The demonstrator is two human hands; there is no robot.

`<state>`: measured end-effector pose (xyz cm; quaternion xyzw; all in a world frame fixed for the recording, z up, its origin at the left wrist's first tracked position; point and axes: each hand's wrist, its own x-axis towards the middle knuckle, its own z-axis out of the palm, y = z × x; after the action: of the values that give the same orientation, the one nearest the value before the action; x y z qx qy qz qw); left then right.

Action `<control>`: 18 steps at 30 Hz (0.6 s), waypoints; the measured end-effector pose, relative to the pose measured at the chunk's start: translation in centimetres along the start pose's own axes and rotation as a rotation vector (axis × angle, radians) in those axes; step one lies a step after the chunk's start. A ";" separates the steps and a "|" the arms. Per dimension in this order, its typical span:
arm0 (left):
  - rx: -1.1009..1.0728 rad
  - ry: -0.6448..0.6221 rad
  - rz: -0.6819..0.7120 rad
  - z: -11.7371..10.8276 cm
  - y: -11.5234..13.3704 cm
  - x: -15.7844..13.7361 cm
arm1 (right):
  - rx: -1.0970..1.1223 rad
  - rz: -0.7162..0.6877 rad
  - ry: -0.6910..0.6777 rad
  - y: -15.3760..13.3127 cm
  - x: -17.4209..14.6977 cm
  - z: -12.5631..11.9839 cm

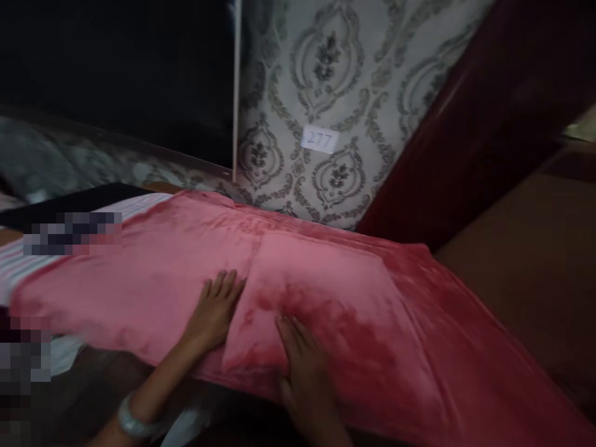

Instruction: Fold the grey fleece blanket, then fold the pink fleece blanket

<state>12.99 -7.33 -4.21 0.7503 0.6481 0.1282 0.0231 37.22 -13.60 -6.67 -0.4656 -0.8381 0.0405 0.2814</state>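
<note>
A pink plush blanket (153,267) is spread over a long surface, with a folded section (326,261) lying on top of it. My left hand (214,316) rests flat beside the left edge of that fold, fingers stretched out. Pressed on the fold's near part is my right hand (305,366), its fingers extended and holding nothing. Darker red patches show in the pile around my right hand. A pale bracelet (135,419) circles the left wrist.
Behind the blanket stands a patterned wall (326,62) with a paper label (320,139) reading 277. A large dark screen (116,74) is at upper left. A dark red post (447,136) slants on the right. Striped cloth (13,264) and a black flat item (84,202) lie left.
</note>
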 end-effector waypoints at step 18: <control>0.091 -0.011 0.005 -0.6 0.4 2.4 | 0.673 0.184 0.084 0.7 4.2 -5.5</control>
<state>13.51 -5.07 -3.14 0.7527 0.6515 0.0944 -0.0078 38.87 -10.90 -0.47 -0.4217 -0.7199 0.3206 0.4485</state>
